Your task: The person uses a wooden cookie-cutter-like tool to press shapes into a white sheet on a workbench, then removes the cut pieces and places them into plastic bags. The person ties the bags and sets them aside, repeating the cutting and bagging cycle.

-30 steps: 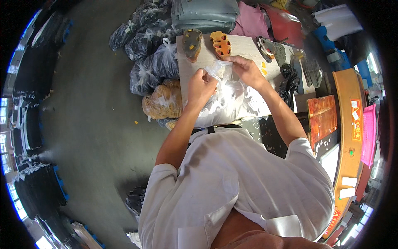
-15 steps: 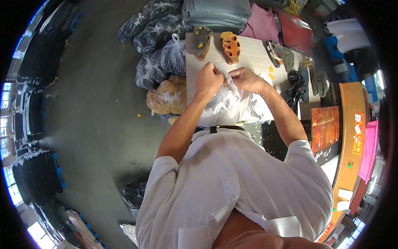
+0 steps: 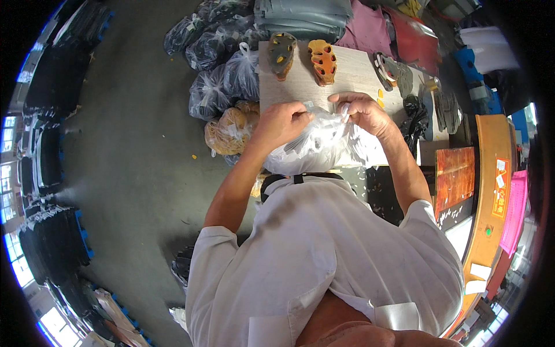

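Shifted closer since earlier: clear plastic bag [image 3: 312, 144] against table edge [image 3: 352, 72], mouth pinched shut between left hand [image 3: 283, 121] and right hand [image 3: 361, 110]. Beyond grip, orange block [image 3: 322, 61]. Could tear if tugged apart.

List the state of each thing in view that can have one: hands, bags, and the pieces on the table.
Left hand: closed, gripping the clear plastic bag.
Right hand: closed, pinching the bag's top edge.
Clear plastic bag: filled, top gathered between both hands.
Orange perforated piece: lying flat on the table, untouched.
Grey perforated piece: lying flat, untouched.
Dark bags: tied shut, piled on the floor.
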`<state>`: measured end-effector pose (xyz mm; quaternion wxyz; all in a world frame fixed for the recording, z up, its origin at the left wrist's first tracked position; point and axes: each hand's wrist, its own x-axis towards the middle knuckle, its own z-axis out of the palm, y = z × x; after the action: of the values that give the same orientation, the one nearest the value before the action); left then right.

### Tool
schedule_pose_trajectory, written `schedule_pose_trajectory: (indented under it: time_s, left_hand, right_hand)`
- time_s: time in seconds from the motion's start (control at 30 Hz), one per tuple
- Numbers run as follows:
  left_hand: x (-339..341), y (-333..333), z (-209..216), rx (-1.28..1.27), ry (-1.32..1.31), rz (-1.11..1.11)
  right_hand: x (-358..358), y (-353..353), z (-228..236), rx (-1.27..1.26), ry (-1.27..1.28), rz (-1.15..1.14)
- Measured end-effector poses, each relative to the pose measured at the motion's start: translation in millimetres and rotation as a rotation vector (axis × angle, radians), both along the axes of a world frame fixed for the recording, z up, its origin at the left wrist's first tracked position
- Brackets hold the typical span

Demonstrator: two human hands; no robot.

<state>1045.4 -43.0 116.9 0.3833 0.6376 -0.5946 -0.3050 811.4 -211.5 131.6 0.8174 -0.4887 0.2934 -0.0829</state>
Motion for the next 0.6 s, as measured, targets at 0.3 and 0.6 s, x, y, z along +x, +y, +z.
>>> schedule_pose_trajectory:
  time_s: [0.3,0.6]
  left_hand:
    - [26.9,42.9,-29.4,0.120,0.253,-0.050]
    - [31.3,31.1,-19.5,-0.269,-0.227,-0.156]
  right_hand:
    - [-2.5,13.3,18.1,-0.333,0.211,0.076]
    - [-14.2,20.5,35.5,-0.915,0.374,0.266]
